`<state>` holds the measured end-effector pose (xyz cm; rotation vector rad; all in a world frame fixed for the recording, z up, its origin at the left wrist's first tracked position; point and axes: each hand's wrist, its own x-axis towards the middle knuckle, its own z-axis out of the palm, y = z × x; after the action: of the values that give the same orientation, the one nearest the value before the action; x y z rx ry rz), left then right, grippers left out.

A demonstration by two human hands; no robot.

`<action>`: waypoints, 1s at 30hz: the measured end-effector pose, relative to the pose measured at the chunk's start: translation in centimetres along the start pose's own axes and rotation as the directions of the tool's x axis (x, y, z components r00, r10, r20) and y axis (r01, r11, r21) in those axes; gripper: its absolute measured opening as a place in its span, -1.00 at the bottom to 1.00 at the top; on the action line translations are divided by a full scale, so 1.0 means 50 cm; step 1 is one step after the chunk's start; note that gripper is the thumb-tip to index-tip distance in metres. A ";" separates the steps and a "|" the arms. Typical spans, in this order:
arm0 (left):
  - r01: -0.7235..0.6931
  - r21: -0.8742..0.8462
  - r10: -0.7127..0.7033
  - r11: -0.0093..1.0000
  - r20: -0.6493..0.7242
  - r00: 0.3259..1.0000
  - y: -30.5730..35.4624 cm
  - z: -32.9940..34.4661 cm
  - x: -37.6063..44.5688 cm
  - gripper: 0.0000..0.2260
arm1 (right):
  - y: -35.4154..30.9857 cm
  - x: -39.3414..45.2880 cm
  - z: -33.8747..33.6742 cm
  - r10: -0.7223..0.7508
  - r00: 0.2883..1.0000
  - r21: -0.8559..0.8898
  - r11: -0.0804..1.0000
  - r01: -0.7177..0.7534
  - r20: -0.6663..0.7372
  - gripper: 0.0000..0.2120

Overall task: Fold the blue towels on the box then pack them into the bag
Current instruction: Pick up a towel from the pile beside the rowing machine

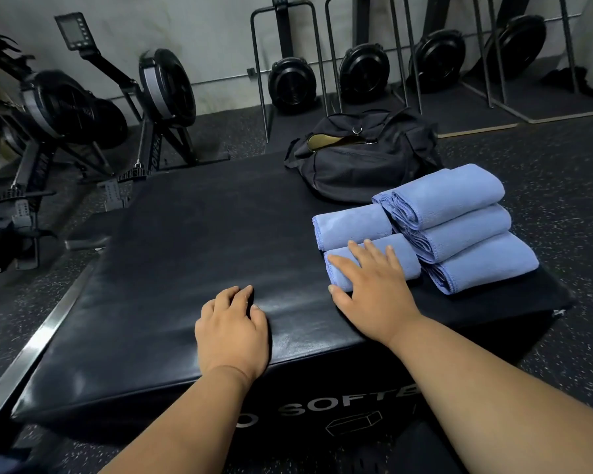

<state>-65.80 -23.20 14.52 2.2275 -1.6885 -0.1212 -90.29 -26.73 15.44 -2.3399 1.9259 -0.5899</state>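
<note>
Left hand (233,323): lower centre of the frame, resting on the bare black top of the padded box (185,254), fingers loosely bent, holding nothing.

Right hand (370,285): just right of centre, fingers straight and spread, laid flat on the nearest folded blue towel (408,261); thumb down against that towel's near edge. Not gripping.

Nearest towel: long axis runs from lower left to upper right, across the line of the right forearm. It lies directly under the right hand; the left hand is well apart from it, to the left.

Second folded towel (350,224): just beyond the first, touching it, same lie.

Stack of three folded towels (459,227): right of those two, at the box's right edge, folds facing left.

Black duffel bag (363,159): beyond the towels, upper centre-right, at the far edge of the box, zip partly open showing a pale lining.

Judgement: folding looks finished; packing not yet begun. The bag lies straight ahead of the right hand, the nearer one.

Rowing machines (83,107): far left, on the floor.
</note>
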 end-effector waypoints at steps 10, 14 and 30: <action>-0.027 -0.039 0.027 0.999 -0.003 1.000 -0.006 -0.004 -0.002 -0.57 | -0.068 -0.017 0.003 -0.159 0.987 0.063 0.986 0.157 0.034 -0.32; -0.045 -0.070 0.045 0.997 0.011 0.999 -0.012 -0.010 -0.002 -0.56 | -0.138 -0.020 0.016 -0.250 0.965 0.116 0.964 0.241 0.076 -0.37; 0.222 -0.547 -0.262 0.807 0.005 0.965 -0.525 -0.235 -0.150 -0.57 | -0.566 -0.082 0.092 -0.572 0.804 0.350 0.795 0.495 0.163 -0.51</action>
<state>-40.68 -7.36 16.14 1.9581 -1.1297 -0.5128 -62.97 -17.48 18.06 -2.5915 0.9638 -0.5096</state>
